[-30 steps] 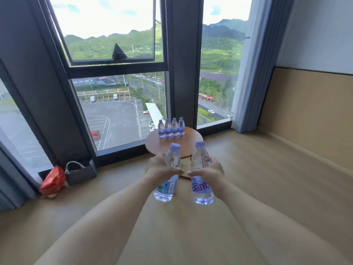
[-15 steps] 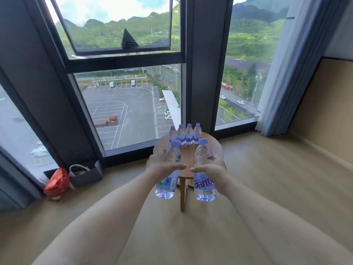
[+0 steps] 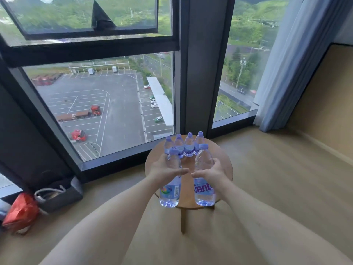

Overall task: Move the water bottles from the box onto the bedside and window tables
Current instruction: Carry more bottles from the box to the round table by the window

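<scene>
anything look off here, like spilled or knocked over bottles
Nothing stands out. The four bottles stand upright in a neat row at the back of the round table. The left hand and right hand each hold a capped bottle upright. No spill shows.

Behind the hands, the four standing bottles (image 3: 184, 145) are partly covered by the two held bottles (image 3: 171, 180); their labels are too small to read; the right one's label (image 3: 203, 188) is cut by the thumb, perhaps reading "ante"; below the hands, the table (image 3: 223, 161) shows only one leg (image 3: 183, 219).
</scene>
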